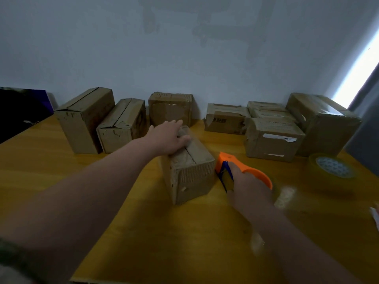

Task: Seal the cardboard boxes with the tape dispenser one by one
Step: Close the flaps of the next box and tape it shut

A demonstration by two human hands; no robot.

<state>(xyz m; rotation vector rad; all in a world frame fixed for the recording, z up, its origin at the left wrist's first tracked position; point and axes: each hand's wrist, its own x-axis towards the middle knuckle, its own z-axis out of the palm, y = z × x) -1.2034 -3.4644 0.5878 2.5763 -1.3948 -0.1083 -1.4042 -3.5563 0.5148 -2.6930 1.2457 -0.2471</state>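
Grips the orange tape dispenser point(244, 168) in the right hand point(249, 189), fingers curled round the handle, blue mouth just beside the near right edge of the small cardboard box point(190, 173). Hard to tell through the blur whether touching it yet.

Presses on the far end of that box with the left hand point(170, 138), fingers fairly straight and spread over the top, pinching nothing. Sits mid-table, that box, ahead of the row along the wall, centre seam not yet taped.

Probably light and hollow. Likely to skid on the smooth yellow table point(123, 201) under the tape's pull, so best pinned from above, clear of the seam. Worn corrugated card, ribbed on the end face, soft and dented at the edges. Hard, rigid plastic on the dispenser.

Further out: untaped boxes point(86, 119) on the left, glossy taped ones point(272, 140) on the right, and a spare tape roll point(332, 167).
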